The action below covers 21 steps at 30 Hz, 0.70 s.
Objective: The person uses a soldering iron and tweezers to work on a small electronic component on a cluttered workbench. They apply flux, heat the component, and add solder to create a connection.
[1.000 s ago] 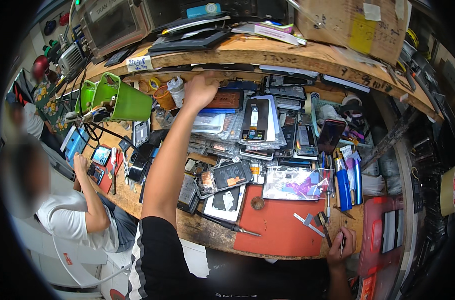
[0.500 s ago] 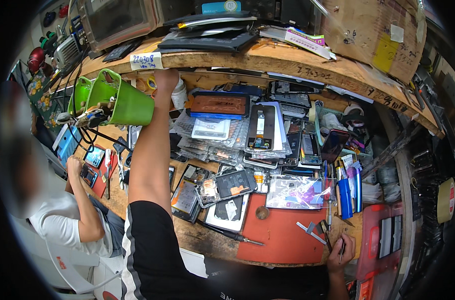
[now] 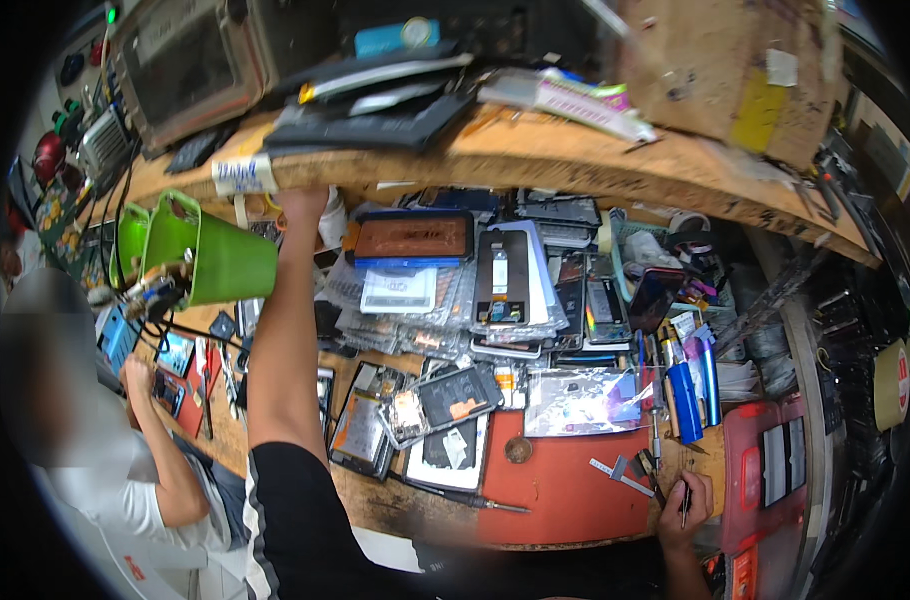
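Note:
My left arm stretches far forward, and my left hand (image 3: pixel 305 203) reaches in under the wooden shelf (image 3: pixel 535 165). Its fingers are hidden behind the shelf edge, so what they touch does not show. Beside that hand are a white tub (image 3: pixel 332 222) and the stacked phone parts. At the near right, my right hand (image 3: pixel 691 500) is closed around a slim dark tool (image 3: pixel 686 508), held upright like a pen; its exact kind is too small to make out. Close to it on the orange-red mat (image 3: pixel 565 490) lie a small metal square (image 3: pixel 621 474) and a small round disc (image 3: pixel 518 450).
Green baskets of tools (image 3: pixel 230 262) hang left of my arm. Opened phones (image 3: pixel 445 400), a soldering iron (image 3: pixel 490 503) and bagged screens (image 3: pixel 405 325) crowd the bench. A red case (image 3: pixel 750 480) stands at right. Another person (image 3: pixel 165 490) sits at left.
The view has shifted, so the shelf and bench sit slightly lower and further left. My left hand remains under the shelf edge, and my right hand still holds the slim tool.

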Each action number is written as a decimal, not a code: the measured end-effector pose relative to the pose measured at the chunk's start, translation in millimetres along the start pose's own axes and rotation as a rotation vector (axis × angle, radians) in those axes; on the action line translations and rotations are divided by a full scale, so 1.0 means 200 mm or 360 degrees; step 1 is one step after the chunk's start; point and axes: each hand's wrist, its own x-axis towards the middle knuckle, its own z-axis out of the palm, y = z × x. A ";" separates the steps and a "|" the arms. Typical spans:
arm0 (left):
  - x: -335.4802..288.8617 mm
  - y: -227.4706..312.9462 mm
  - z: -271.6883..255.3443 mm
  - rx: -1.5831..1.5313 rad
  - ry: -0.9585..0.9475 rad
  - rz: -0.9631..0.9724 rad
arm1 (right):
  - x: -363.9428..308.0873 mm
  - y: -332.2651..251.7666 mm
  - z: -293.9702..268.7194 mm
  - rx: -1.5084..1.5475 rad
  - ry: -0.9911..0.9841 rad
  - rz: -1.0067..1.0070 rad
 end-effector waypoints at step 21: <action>0.38 1.22 -1.92 -0.0645 0.0072 0.0462 | 0.04 -0.03 -0.06 0.0338 -0.0047 -0.0316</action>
